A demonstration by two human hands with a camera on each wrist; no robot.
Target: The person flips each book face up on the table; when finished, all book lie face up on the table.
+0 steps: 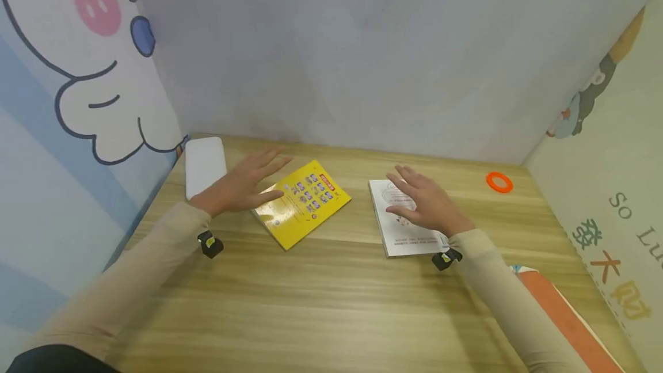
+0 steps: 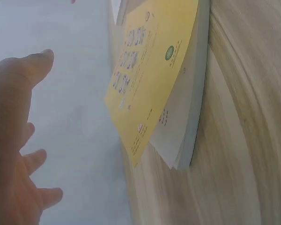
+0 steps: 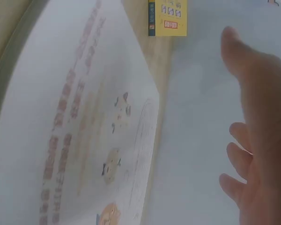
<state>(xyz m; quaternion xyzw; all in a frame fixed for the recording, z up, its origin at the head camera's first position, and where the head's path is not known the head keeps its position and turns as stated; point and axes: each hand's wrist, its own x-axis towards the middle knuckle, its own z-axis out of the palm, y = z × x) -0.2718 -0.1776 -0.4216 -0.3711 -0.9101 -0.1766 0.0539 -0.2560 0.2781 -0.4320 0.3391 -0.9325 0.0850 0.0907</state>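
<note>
A yellow book [image 1: 305,203] lies slanted on the table, its cover slightly lifted from the pages in the left wrist view. My left hand [image 1: 243,184] hovers over its left side, fingers spread and holding nothing. To the right lies a white book [image 1: 409,240] with printed text and small cartoon figures. Above that one is my right hand [image 1: 427,203], fingers extended, thumb apart, with nothing in its grasp. The right wrist view shows a gap between the right hand [image 3: 262,126] and the white cover.
A white rounded flat object [image 1: 204,163] lies at the table's back left. An orange ring [image 1: 499,182] sits at the back right. Near the right edge, an orange-and-white item [image 1: 564,315] is partly behind the right forearm. Walls border the wooden table [image 1: 321,304] behind and at both sides.
</note>
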